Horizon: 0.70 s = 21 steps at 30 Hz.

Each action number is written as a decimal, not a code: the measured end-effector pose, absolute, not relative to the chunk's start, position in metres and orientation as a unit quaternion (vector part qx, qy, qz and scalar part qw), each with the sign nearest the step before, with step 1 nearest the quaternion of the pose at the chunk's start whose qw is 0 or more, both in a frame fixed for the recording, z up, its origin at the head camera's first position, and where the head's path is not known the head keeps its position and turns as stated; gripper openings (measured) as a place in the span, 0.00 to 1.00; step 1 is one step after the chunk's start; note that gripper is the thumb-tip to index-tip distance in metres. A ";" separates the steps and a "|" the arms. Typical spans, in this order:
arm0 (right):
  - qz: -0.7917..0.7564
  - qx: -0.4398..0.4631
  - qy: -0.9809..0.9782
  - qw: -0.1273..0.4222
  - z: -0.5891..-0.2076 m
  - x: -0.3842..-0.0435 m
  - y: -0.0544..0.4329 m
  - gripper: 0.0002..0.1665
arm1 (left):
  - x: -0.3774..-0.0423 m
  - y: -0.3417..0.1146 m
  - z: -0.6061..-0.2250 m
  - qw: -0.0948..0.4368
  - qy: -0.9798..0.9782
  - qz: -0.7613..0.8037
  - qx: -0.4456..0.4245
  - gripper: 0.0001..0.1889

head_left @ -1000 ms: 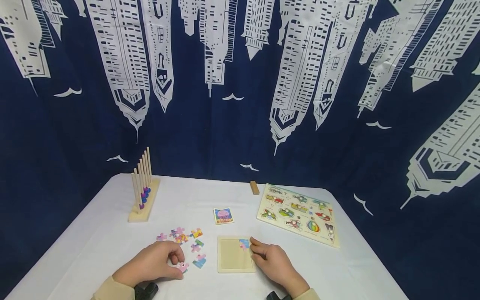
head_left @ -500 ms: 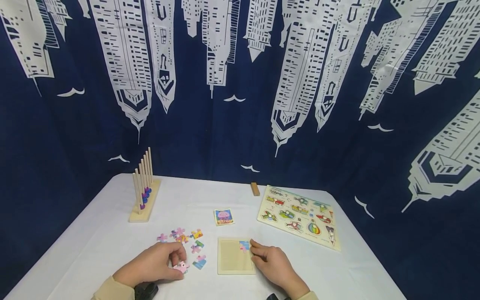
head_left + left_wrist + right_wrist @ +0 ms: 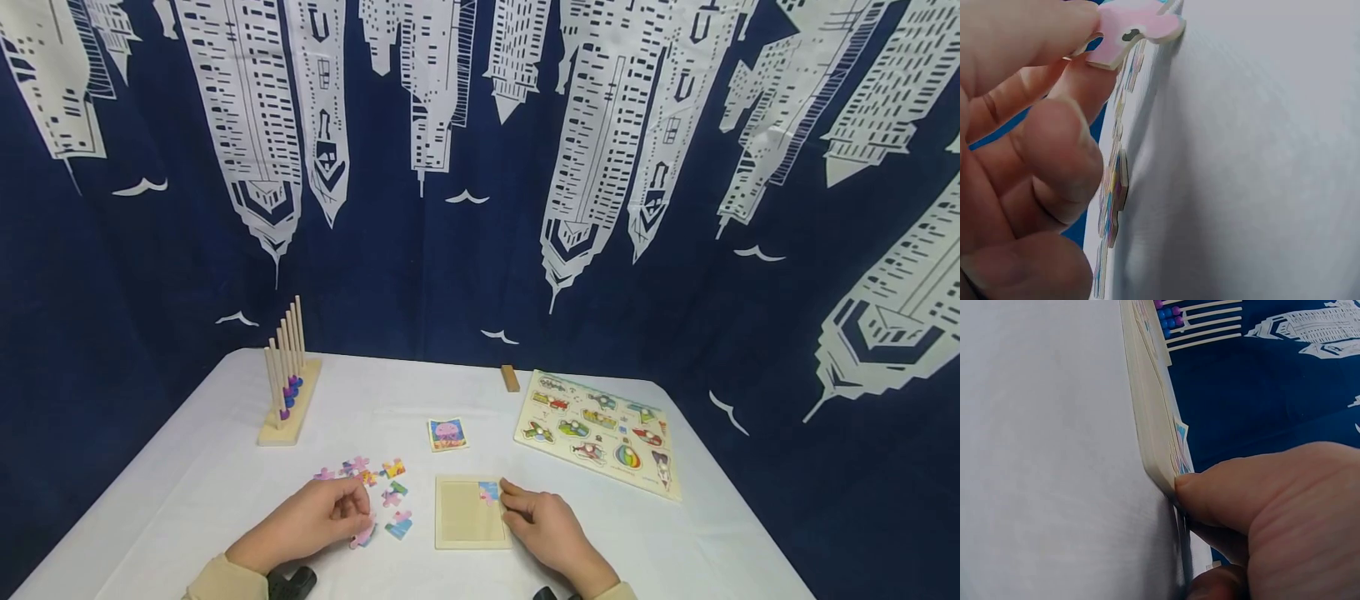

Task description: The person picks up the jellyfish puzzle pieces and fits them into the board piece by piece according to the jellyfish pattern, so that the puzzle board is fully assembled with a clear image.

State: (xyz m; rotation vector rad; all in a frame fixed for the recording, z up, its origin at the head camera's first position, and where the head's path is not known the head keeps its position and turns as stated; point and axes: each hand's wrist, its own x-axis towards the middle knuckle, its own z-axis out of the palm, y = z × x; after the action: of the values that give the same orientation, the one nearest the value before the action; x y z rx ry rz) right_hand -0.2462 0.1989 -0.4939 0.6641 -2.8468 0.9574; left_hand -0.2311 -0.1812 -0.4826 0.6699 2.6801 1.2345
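My left hand (image 3: 307,521) pinches a pink jigsaw puzzle piece (image 3: 1141,22) between thumb and fingertips. A dark printed eye shows on that piece, which sits partly behind the fingers in the head view. Several loose puzzle pieces (image 3: 393,496) lie just beyond and beside this hand. With thumb and index finger, my right hand (image 3: 551,533) holds the right edge of a square wooden puzzle tray (image 3: 472,547). One blue-and-pink piece (image 3: 489,492) lies in the tray's upper right corner. The right wrist view shows the thumb (image 3: 1210,490) against the tray's edge.
Behind the tray lies a small picture card (image 3: 447,434). A wooden peg stand (image 3: 288,412) with purple and blue beads is at the back left. Back right are a vehicle knob puzzle board (image 3: 600,433) and a small wooden block (image 3: 510,377). A patterned blue curtain hangs behind.
My left hand has shifted slightly up and turned, tilting the pinched puzzle piece so its printed face shows less in the head view. My right hand and the tray stay in place.
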 end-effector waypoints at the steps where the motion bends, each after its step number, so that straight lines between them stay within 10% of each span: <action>1: 0.312 0.216 -0.925 0.032 -0.494 -0.246 0.199 0.19 | -0.231 -0.181 -0.482 0.056 0.884 0.407 0.222 0.08; 11: 0.312 0.214 -0.925 0.032 -0.494 -0.246 0.199 0.20 | -0.228 -0.178 -0.479 -0.054 0.894 0.393 0.207 0.10; 21: 0.312 0.213 -0.925 0.031 -0.493 -0.246 0.198 0.20 | -0.228 -0.176 -0.480 -0.043 0.897 0.406 0.167 0.06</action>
State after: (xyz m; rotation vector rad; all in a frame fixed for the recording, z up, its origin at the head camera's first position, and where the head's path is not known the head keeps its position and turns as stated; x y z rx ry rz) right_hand -0.2463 0.1981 -0.4926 0.6573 -2.8504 0.9626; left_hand -0.2285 -0.1761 -0.4798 0.5401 2.8981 1.3129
